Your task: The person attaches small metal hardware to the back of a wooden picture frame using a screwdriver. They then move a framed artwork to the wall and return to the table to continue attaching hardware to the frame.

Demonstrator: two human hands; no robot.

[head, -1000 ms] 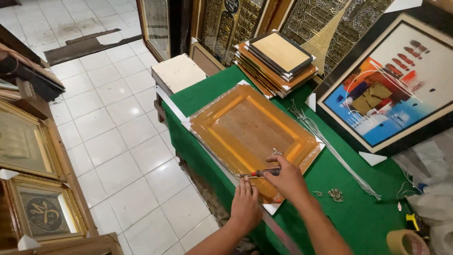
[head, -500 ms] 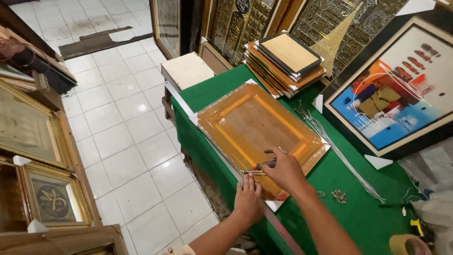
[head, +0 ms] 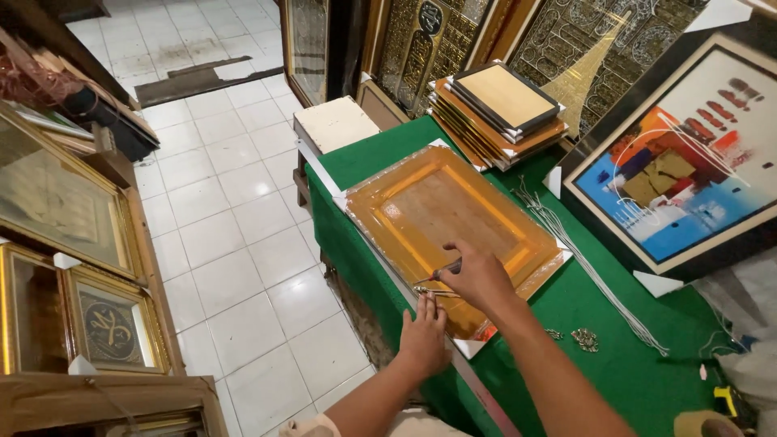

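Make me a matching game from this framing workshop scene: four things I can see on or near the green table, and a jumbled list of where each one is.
Things:
1. orange-wrapped frame
2. stack of frames
3. colourful abstract painting
4. bundle of white cords

Places:
A. on the green cloth between the wrapped frame and the painting
B. at the table's far end
C. under both hands, at the near table edge
D. along the table's right side

Pairs: 1-C, 2-B, 3-D, 4-A

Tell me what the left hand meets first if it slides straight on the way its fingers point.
Probably the thin metal tool at the left hand's fingertips, held by the right hand over the orange frame back.
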